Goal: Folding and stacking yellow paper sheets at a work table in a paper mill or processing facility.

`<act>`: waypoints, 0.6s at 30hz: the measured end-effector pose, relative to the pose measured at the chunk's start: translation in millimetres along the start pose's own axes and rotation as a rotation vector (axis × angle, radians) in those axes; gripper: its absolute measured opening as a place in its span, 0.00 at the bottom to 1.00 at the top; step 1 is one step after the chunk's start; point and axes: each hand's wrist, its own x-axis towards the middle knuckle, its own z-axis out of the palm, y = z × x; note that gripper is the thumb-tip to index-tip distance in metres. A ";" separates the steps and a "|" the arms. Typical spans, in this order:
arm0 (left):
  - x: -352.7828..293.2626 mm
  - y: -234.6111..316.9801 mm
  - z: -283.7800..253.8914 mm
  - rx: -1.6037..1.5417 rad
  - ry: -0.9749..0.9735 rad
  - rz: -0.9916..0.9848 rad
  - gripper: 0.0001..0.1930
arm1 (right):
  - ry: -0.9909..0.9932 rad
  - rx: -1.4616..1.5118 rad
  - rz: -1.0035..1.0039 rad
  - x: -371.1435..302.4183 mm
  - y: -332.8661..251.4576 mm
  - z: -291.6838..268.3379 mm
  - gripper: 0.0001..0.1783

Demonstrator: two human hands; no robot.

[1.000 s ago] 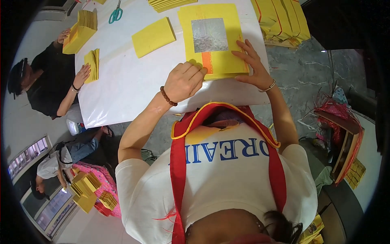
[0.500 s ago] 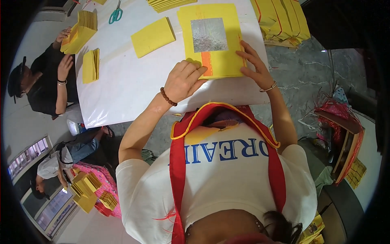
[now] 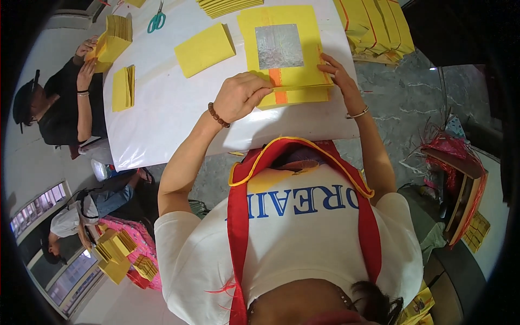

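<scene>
- Sheet (image 3: pixel 311 51), in head view, lies between the two hands and reaches ahead of them; its long axis seems to run away from the body.
- Left hand (image 3: pixel 241 97) is nearer to its near edge, which looks raised above another yellow layer (image 3: pixel 306 97). Thumb and forefinger are closed on this edge, back of hand upward.
- Right hand (image 3: pixel 342 84), apart from the left, has loosely spread fingers, with tips touching the sheet's right side.
</scene>
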 end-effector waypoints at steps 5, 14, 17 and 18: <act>3.9 -0.7 -2.2 -0.125 -0.029 -0.135 0.07 | 0.008 -0.041 -0.026 1.2 2.2 -0.4 0.21; 8.9 -9.1 -3.1 -0.408 -0.176 -0.442 0.07 | 0.007 -0.062 -0.075 3.6 9.4 -1.2 0.19; 10.6 -13.2 -5.4 -0.492 -0.214 -0.427 0.06 | 0.005 -0.063 -0.065 3.8 9.4 -2.0 0.18; 11.3 -13.8 -6.1 -0.511 -0.235 -0.429 0.06 | 0.001 -0.070 -0.063 3.8 8.9 -2.2 0.18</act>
